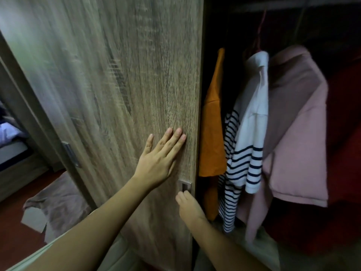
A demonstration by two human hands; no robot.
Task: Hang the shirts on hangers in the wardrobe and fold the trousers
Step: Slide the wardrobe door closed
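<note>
We are pressing our left hand, fingers spread flat, on the grainy wooden wardrobe door. Soft shirts are hanging inside, right of it. Our right hand is hooking curled fingers into the small metal handle.

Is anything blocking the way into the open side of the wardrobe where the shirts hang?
Nothing visible: the door under the left hand covers only the left side; the hanging shirts are exposed.
</note>
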